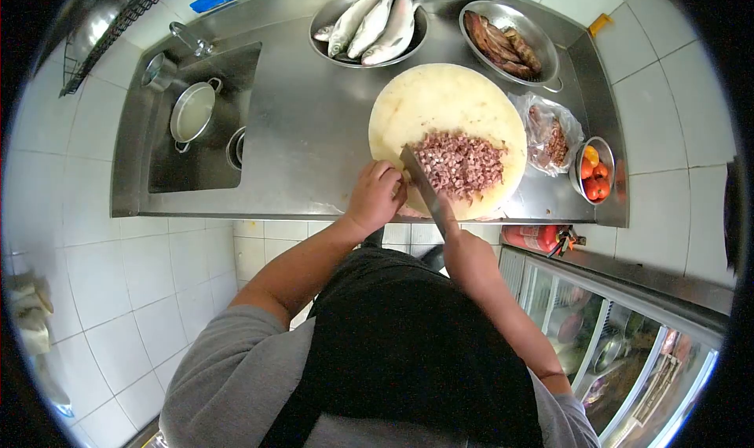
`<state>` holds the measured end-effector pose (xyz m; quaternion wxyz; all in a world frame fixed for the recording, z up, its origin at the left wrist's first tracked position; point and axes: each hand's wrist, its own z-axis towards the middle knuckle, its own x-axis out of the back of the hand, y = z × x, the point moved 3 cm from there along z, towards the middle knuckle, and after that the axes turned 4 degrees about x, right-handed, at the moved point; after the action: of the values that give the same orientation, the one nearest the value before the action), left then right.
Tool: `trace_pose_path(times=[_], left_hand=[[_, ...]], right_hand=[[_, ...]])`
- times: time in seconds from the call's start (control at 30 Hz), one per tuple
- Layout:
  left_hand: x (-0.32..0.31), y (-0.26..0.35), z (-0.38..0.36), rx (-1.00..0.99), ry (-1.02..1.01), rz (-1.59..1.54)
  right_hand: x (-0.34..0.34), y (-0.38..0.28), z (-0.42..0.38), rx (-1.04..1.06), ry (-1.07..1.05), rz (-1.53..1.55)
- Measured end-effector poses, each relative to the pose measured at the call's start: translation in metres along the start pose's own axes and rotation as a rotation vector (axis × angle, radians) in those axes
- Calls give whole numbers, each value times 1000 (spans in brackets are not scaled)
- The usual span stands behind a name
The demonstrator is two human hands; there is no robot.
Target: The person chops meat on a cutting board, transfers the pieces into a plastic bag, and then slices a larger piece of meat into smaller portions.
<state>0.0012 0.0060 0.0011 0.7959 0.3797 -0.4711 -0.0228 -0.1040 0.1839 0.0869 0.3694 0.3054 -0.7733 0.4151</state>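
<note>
My right hand (469,258) grips a knife (425,187) by its handle, the index finger stretched along the blade. The blade slants across the left part of a round, pale cutting board (436,95). My left hand (377,197) rests at the board's left front edge, close to the blade, with its fingers curled in. Whatever sits under those fingers is hidden. Right of the blade lies a spread pile of small, diced pinkish-brown meat (463,164).
Behind the board stand a bowl (316,43) of whole fish (377,24) and a colander (552,43) of browned meat pieces (503,43). At right are a plastic bag (542,153) with chopped bits and a bowl of tomatoes (594,185). A sink (208,177) with pots lies left.
</note>
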Motion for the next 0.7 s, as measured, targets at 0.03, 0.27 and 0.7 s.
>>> trace_pose_path(times=[0.03, 0.27, 0.7], left_hand=[[0, 1, -1, -6, 14, 9], [7, 3, -2, 6, 6, -20], [2, -12, -9, 40, 84, -38]], right_hand=[[-2, 0, 3, 9, -38, -20], [0, -2, 0, 44, 60, -22], [5, -3, -2, 43, -17, -43]])
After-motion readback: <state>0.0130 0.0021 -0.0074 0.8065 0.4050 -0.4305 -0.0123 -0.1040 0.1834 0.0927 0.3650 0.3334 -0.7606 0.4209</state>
